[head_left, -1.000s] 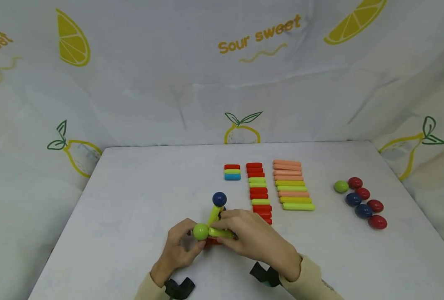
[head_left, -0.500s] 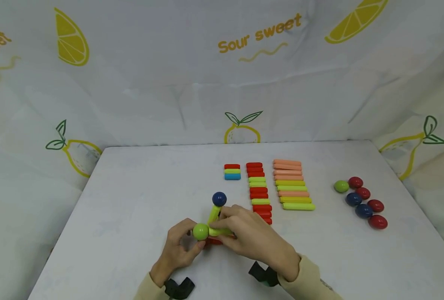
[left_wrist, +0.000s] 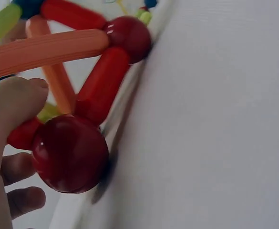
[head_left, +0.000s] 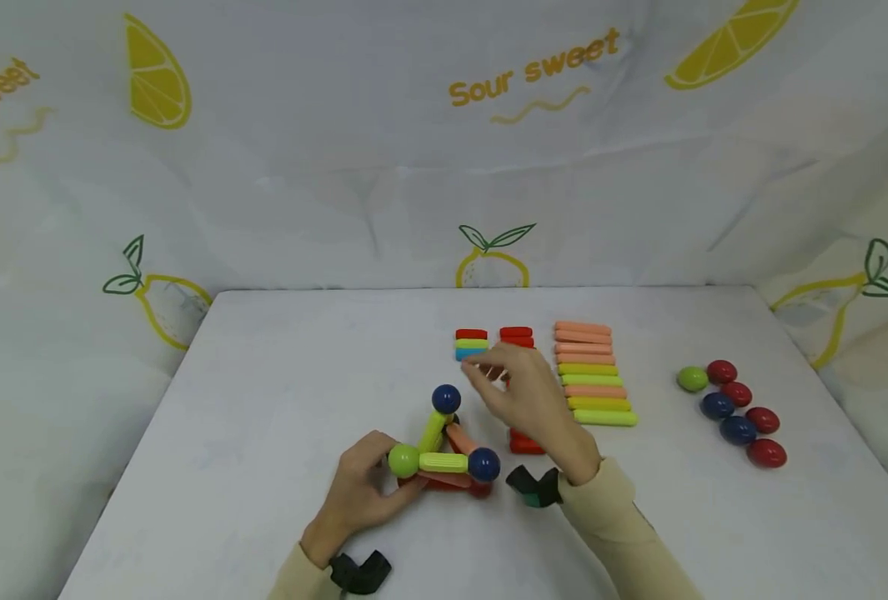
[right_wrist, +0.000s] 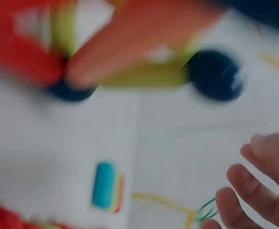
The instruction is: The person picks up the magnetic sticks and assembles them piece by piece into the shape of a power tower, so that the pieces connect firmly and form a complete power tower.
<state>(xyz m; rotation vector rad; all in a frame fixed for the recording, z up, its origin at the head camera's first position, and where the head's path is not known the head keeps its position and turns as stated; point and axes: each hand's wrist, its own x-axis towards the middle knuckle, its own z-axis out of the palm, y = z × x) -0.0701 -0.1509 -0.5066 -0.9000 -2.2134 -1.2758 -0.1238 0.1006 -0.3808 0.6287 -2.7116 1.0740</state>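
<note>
A ball-and-stick model stands on the table, with a lime ball and two dark blue balls on top, lime sticks between them and salmon and red sticks below. My left hand holds its left side between thumb and fingers. In the left wrist view the thumb lies by a salmon stick, close to a dark red ball. My right hand, fingers loosely bent with nothing in them, is over the column of short sticks. Its fingertips are near a short blue stick; whether they touch it I cannot tell.
Right of the short red sticks is a column of longer salmon, yellow and lime sticks. Loose balls, one lime, the others dark blue and red, lie farther right. A printed cloth rises behind the table's back edge.
My right hand has let go of the model's right side and moved up and away towards the short sticks, uncovering the right blue ball. The left hand keeps its hold.
</note>
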